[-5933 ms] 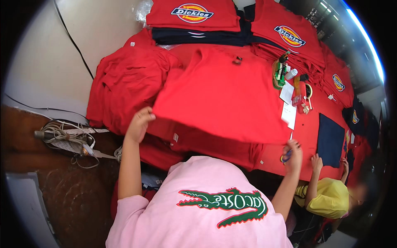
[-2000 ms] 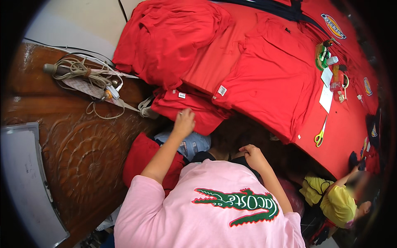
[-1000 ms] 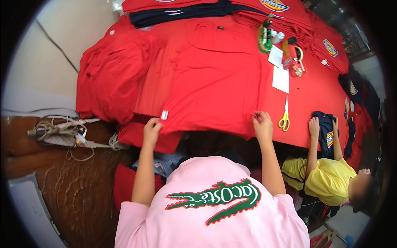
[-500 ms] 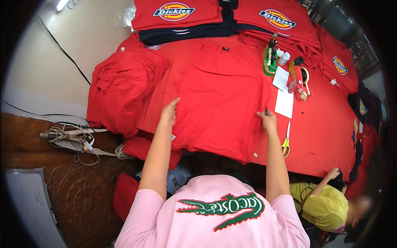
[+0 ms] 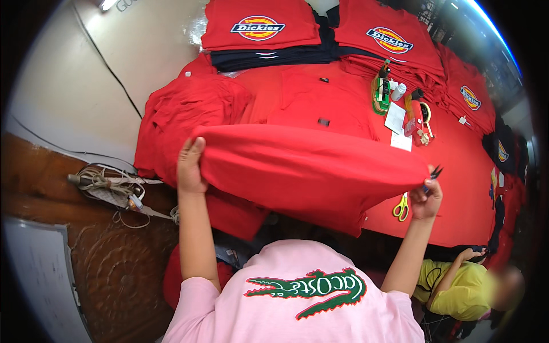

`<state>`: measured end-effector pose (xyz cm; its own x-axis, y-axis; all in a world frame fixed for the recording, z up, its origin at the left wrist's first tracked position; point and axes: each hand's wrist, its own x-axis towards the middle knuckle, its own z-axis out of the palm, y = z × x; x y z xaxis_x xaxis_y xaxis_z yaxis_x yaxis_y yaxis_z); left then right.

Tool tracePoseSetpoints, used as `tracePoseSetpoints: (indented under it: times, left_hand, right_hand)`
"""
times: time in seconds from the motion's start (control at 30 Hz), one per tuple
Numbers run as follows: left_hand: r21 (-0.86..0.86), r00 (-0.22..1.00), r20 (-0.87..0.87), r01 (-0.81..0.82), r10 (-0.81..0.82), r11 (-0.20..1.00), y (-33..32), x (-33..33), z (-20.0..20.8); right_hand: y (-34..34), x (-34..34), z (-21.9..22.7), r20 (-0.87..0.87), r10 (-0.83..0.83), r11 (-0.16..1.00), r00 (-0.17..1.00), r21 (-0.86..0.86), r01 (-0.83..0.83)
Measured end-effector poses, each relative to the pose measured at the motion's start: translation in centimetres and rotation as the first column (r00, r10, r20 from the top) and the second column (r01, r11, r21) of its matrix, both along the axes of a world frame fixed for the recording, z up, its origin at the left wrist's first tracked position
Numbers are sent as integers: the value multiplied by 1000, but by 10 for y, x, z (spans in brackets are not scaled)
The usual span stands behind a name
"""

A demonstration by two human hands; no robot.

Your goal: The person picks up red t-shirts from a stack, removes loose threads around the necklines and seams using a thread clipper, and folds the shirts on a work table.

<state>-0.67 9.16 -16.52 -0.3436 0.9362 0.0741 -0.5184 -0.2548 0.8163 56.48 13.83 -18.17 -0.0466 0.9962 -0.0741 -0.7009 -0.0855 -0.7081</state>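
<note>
A red shirt (image 5: 311, 163) is stretched wide between my hands, lifted above the table along its upper edge, its lower part hanging toward me. My left hand (image 5: 191, 166) is closed on one corner of the raised edge. At the opposite corner my right hand (image 5: 427, 199) grips the cloth too. Dark-tipped thread snips (image 5: 437, 172) stick out from the right hand's fingers. Beyond the raised cloth, more red fabric (image 5: 337, 103) with a small dark label lies flat on the red table (image 5: 457, 188); the lifted shirt hides part of it.
A red clothing heap (image 5: 189, 111) lies left. Folded printed shirts (image 5: 257, 43) are stacked along the far edge. Right stand a green tape dispenser (image 5: 380, 94), white bottle (image 5: 398, 92), red dispenser (image 5: 413, 114), papers (image 5: 394, 118) and yellow-handled scissors (image 5: 401, 210). A person in yellow (image 5: 460, 288) works lower right.
The shirt lay flat on the table with my hands at its sides; now its edge is lifted and stretched. My hands have moved farther apart and closer to me.
</note>
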Motion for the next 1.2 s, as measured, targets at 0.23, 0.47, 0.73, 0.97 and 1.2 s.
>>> tracePoseSetpoints:
  times: [0.23,0.47,0.73,0.97,1.2]
  left_hand:
    - [494,764,-511,-115,395,862,-62,-39,87]
    - [586,881,-282,472,-380,659,-143,-68,99]
    - [141,540,-839,330,-64,933,-147,-75,103]
    - [7,677,-728,-149,108,989,-179,-111,79]
    - [-59,839,-518,-229,167,972,-198,-133,68]
  right_hand:
    - [27,-91,70,114,-235,923,965,337,185]
    - [60,-206,61,59,-220,918,974,350,187]
    - [-65,-443,113,638,541,422,548,358,-833]
    - [-102,-479,99,857,-194,152,477,507,-848]
    - [-102,-501,55,982,-70,366,178,191,-911]
